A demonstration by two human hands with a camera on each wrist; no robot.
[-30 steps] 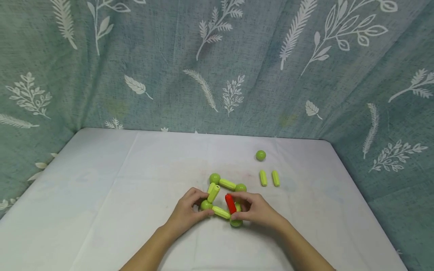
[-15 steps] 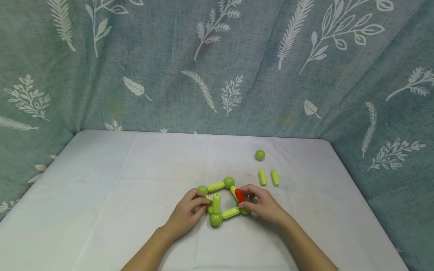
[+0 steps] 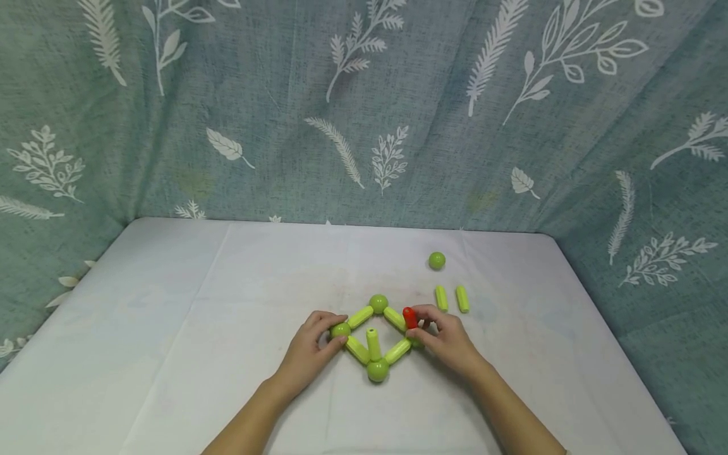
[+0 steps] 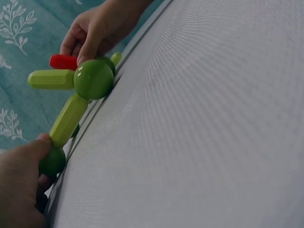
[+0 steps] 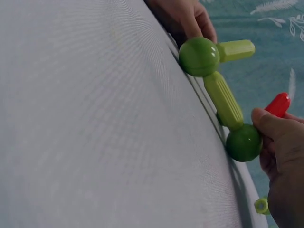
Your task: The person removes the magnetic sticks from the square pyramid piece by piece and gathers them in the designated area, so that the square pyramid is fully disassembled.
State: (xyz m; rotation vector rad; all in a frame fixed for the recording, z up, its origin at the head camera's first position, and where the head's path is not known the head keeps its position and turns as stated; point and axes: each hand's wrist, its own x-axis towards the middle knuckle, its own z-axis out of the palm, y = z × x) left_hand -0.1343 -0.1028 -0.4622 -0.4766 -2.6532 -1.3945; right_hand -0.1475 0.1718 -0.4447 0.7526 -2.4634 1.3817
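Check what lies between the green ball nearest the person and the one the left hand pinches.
One yellow-green rod spans from the nearest ball to the pinched ball at the left hand; the head and left wrist views show it.

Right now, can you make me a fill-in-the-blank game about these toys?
The left hand grips a ball coloured ____.
The right hand grips a stick coloured ____.
The loose ball lies beyond ____ loose sticks.
The square has ____ corner balls.
Missing words: green; red; two; four.
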